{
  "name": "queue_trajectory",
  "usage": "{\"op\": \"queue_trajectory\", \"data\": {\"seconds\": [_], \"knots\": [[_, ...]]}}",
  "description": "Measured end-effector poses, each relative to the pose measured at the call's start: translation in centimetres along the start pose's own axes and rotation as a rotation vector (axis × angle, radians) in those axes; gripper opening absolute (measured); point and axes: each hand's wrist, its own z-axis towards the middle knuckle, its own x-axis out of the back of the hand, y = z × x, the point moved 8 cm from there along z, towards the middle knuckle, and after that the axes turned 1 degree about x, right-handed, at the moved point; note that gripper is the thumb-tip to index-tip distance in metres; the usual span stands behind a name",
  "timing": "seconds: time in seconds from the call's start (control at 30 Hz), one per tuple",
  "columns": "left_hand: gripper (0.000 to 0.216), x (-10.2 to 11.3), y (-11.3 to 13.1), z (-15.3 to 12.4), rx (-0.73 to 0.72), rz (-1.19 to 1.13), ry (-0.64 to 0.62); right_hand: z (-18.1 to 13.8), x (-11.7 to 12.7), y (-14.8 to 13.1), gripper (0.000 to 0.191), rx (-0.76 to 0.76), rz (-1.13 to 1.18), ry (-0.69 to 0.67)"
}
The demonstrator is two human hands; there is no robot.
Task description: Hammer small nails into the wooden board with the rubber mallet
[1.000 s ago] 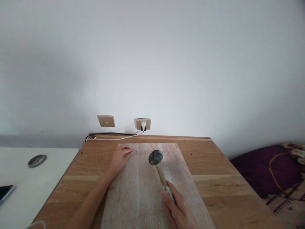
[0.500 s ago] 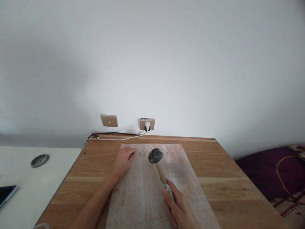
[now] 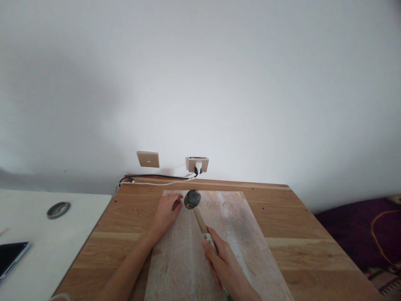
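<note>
- Closest to the wearer, the right hand (image 3: pixel 224 267) has its fingers (image 3: pixel 209 256) curled tight round the lower end of a mallet (image 3: pixel 200 221)'s pale wooden handle.
- The handle runs up and leftward out of those fingers. Its dark round head (image 3: pixel 192 199) sits well beyond them, low over the far end of a pale, whitish sheet (image 3: pixel 241 234). From here I cannot tell whether the head touches the sheet.
- The left hand (image 3: pixel 167 213) lies palm down on the sheet's far left part, its fingers (image 3: pixel 175 201) held loosely together and flat. The mallet head is just beside their tips; contact is unclear.
- The sheet lies under both hands, on a wooden table (image 3: pixel 300 238).
- Left of the left fingers stands a white table (image 3: pixel 46 251) with a dark flat device (image 3: pixel 11 259) at its near edge and a grey ring (image 3: pixel 58 210) farther back.
- Off to the right of the right fingers is purple fabric (image 3: pixel 354 230).
- Beyond the fingertips, cables (image 3: pixel 156 179) trail along the table's back edge to a wall socket (image 3: pixel 198 164), with a switch plate (image 3: pixel 148 159) to its left.
</note>
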Motion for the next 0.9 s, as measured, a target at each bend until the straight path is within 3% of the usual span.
{"op": "queue_trajectory", "data": {"seconds": [0.13, 0.4, 0.73, 0.9], "knots": [[0.039, 0.2, -0.6, 0.0, 0.032, -0.037, 0.033, 0.9, -0.8, -0.5, 0.065, 0.005, -0.034, 0.0], [0.05, 0.2, -1.1, -0.1, 0.051, -0.03, 0.053, 1.5, -1.2, 0.4, 0.071, -0.037, -0.024, 0.026], [0.053, 0.4, -0.8, 0.0, 0.049, -0.028, 0.042, 1.3, -1.5, -0.2, 0.066, 0.012, -0.07, -0.003], [0.043, 0.1, -0.8, 0.1, 0.04, -0.015, 0.021, 0.7, -1.3, 0.5, 0.067, -0.008, 0.05, -0.009]]}}
